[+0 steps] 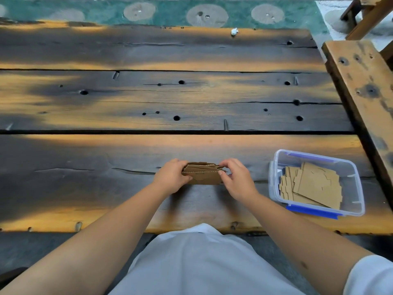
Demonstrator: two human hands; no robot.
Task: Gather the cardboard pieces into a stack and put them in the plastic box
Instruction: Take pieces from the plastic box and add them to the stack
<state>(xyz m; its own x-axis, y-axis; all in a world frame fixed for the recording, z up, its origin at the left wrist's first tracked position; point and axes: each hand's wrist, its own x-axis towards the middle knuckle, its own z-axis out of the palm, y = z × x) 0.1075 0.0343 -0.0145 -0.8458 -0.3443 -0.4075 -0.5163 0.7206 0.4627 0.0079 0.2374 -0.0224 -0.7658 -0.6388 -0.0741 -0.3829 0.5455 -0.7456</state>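
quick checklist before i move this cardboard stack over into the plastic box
1. Left hand grips the stack's left end: ok.
2. Right hand pinches its right end: ok.
3. Cardboard stack squared up: not ok, edges look staggered.
4. Plastic box open, no lid on: ok.
5. Room in the box: ok, cardboard already inside lies low and flat.
6. Path to the box over the wooden table: ok, nothing between.

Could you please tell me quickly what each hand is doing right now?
Left hand: grips the left end of the cardboard stack.
Right hand: pinches its right end.
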